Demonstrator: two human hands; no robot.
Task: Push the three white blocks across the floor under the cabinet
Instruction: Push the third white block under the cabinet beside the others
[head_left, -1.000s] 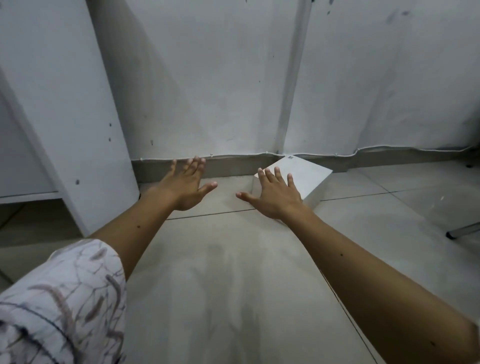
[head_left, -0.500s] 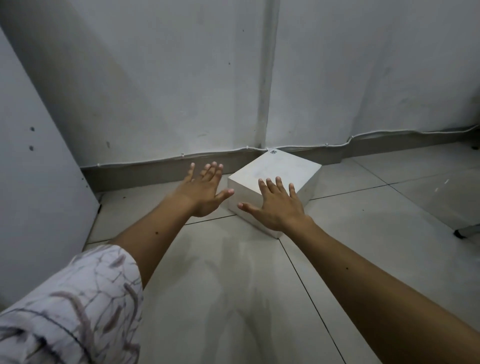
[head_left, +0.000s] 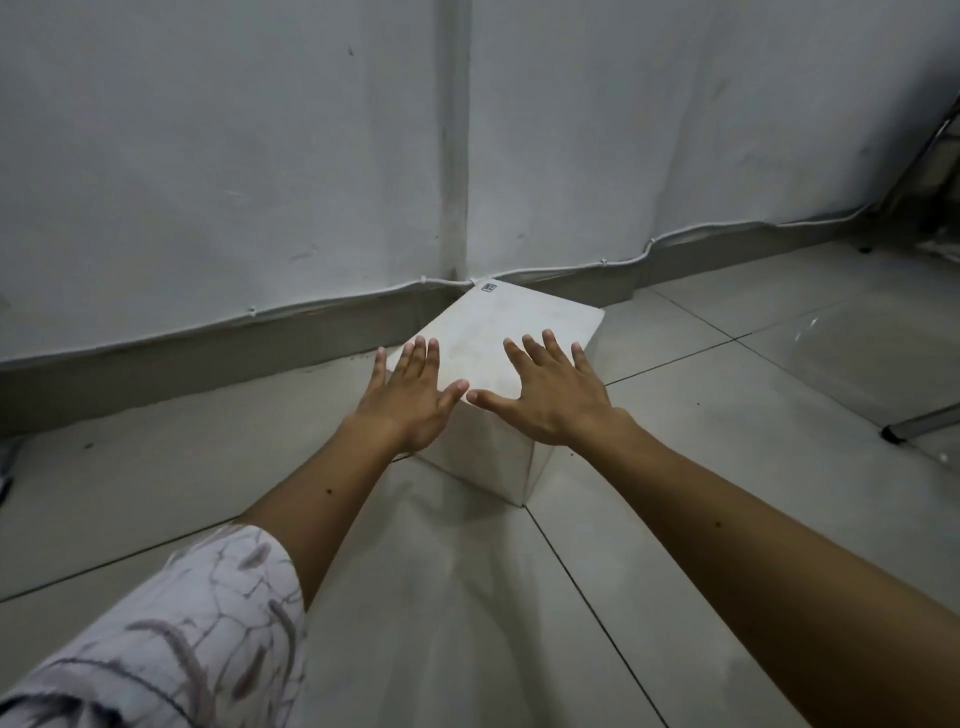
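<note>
- You have one white block (head_left: 498, 332) in front of you on the tiled floor (head_left: 467, 597), turned at an angle, its far corner touching or nearly touching the grey skirting (head_left: 208, 353) at the foot of the wall (head_left: 234, 156).
- Your left hand (head_left: 410, 400) reaches to the block's near-left edge, fingers straight and close together, gripping nothing.
- Your right hand (head_left: 550, 395) is spread flat over the block's top near the front edge, fingers splayed, also gripping nothing; whether the palm presses down you cannot tell.
- Only this block shows; the other two and the cabinet are out of view.
- The step in hand looks like setting both palms on the block to begin a push.
- Next, you likely need to square the block and drive it low along the floor toward the cabinet, watching that the corner does not catch the skirting or the cable (head_left: 571, 270) running along it.
</note>
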